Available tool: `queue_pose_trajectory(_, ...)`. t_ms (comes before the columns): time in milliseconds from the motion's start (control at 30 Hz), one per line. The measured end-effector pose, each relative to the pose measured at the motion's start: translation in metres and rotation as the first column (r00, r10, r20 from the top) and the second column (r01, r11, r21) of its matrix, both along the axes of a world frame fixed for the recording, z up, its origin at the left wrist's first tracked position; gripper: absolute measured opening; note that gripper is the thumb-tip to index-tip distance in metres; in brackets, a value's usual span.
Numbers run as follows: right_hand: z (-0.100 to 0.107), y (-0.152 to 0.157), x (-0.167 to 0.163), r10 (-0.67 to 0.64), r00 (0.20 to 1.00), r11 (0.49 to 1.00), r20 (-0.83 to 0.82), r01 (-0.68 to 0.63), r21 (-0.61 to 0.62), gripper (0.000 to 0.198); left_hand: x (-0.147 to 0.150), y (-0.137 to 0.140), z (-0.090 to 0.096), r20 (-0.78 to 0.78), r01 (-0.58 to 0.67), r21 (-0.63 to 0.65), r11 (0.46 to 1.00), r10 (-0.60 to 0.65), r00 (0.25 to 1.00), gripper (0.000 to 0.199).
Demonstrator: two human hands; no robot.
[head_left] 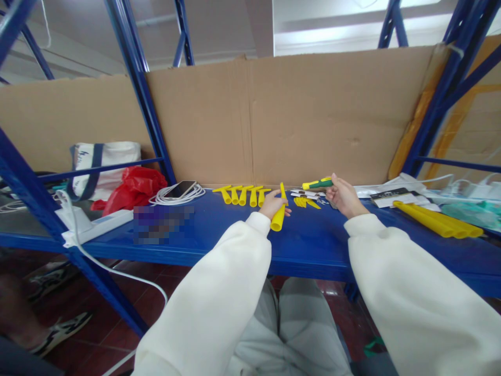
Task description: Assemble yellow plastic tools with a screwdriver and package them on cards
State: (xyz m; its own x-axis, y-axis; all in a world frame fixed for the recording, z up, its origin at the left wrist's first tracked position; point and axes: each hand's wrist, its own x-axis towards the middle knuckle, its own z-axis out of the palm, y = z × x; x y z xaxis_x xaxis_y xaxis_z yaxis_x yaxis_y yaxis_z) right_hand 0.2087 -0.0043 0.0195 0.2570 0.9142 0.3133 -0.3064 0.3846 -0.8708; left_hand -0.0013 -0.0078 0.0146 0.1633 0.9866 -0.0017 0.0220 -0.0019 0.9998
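My left hand is closed round a yellow plastic tube, its round open end towards me and a narrow piece rising at the far end. Raised to the right, my right hand pinches a screwdriver by the green end of its yellow-and-green handle; its shaft is not visible. Left of my left hand stands a row of several T-shaped yellow pieces. Small flat yellow parts lie between my hands, with tiny metal bits beside them.
More yellow tubes lie at the right, by a black-and-white card. At the left are a phone on a coiled white cable, a power strip and a red bag. Cardboard walls the back of the blue shelf.
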Motion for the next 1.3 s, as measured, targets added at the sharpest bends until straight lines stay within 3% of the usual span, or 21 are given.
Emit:
queue_pose_trajectory(167,-0.0006,0.0025,0.0032,0.078,0.997,0.996,0.009,-0.078,0.042,0.028,-0.0003,-0.0026,0.0022,0.009,-0.008,-0.007,1.0,0.008,1.0,0.066)
queue_pose_trajectory(333,-0.0014,0.0037,0.0033,0.03,0.999,0.999,0.011,-0.03,0.014,0.039,-0.0001,-0.0005,0.0007,0.006,-0.003,-0.011,1.0,0.003,1.0,0.067)
queue_pose_trajectory(533,0.0003,0.0013,0.0001,-0.012,1.0,0.998,-0.018,0.011,-0.061,0.035,-0.0003,0.0025,-0.0012,0.003,0.01,0.003,1.0,-0.01,1.0,0.066)
queue_pose_trajectory(733,-0.0017,0.0004,0.0014,0.03,1.0,1.0,0.002,-0.03,0.004,0.04,-0.0002,-0.0004,0.0009,-0.004,-0.002,0.002,1.0,0.002,1.0,0.065)
queue_pose_trajectory(1033,-0.0001,0.0013,0.0022,0.054,0.999,0.998,0.0,-0.054,0.026,0.031,-0.0007,-0.0005,0.001,0.012,0.0,-0.013,1.0,0.0,1.0,0.067)
queue_pose_trajectory(1300,-0.0012,0.0054,0.0061,0.033,0.999,0.999,0.025,-0.032,-0.042,0.036,-0.0017,0.0016,-0.0005,0.007,0.012,-0.016,1.0,-0.012,1.0,0.072)
